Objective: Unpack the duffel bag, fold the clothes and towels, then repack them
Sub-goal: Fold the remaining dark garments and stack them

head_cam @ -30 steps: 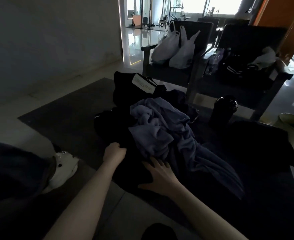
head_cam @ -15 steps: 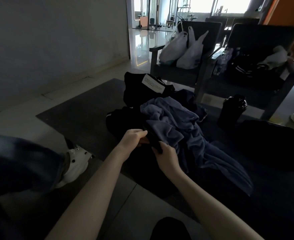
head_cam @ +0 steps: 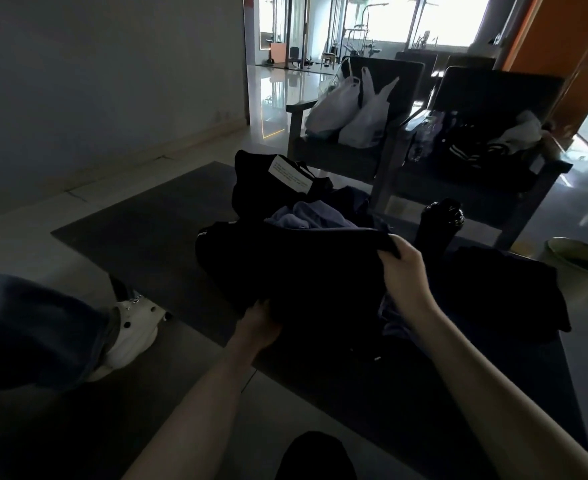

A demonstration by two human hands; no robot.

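Observation:
A dark garment [head_cam: 306,268] is stretched and lifted over the pile on the dark floor mat [head_cam: 140,233]. My left hand [head_cam: 257,323] grips its near lower edge. My right hand [head_cam: 405,268] pinches its upper right corner, raised higher. Behind the garment a grey-blue towel or cloth [head_cam: 303,216] peeks out, mostly hidden. The black duffel bag [head_cam: 264,178] with a white label lies at the back of the pile. Another dark garment [head_cam: 514,289] lies flat to the right.
A black bottle [head_cam: 439,226] stands right of the pile. Two dark armchairs sit behind, one holding white plastic bags [head_cam: 351,109], the other bags and clothes [head_cam: 486,147]. A pale bowl [head_cam: 583,258] rests at far right. My leg and white shoe [head_cam: 129,334] are at left.
Both hands took hold of the dark garment and pulled it up from the pile; my right hand rose and moved right, spreading the cloth so it now covers most of the grey-blue towel.

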